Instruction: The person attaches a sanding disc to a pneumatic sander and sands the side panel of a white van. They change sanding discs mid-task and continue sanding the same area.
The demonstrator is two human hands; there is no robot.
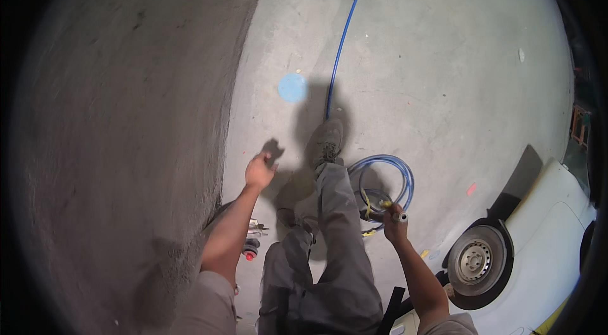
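Note:
My left hand (258, 171) hangs over the floor beside the dark wall, fingers apart and nothing seen in it. On the right, my right hand (396, 226) is closed around a dark tool with a round, hollow metal end (403, 216); its exact kind does not show. A small yellow piece (385, 204) sticks out at the top of that hand. Just past it lies a coil of blue hose (410, 182), partly behind the hand and tool. A blue hose (343, 37) also runs from the far edge to my shoe (328, 135).
A rough dark wall (139, 113) rises along the left. At right stands a white vehicle (544, 249) with a steel-rimmed wheel (475, 260). Near my left forearm are a red-tipped object (250, 250) and a metal tool (256, 228). A light blue disc (292, 88) marks the concrete.

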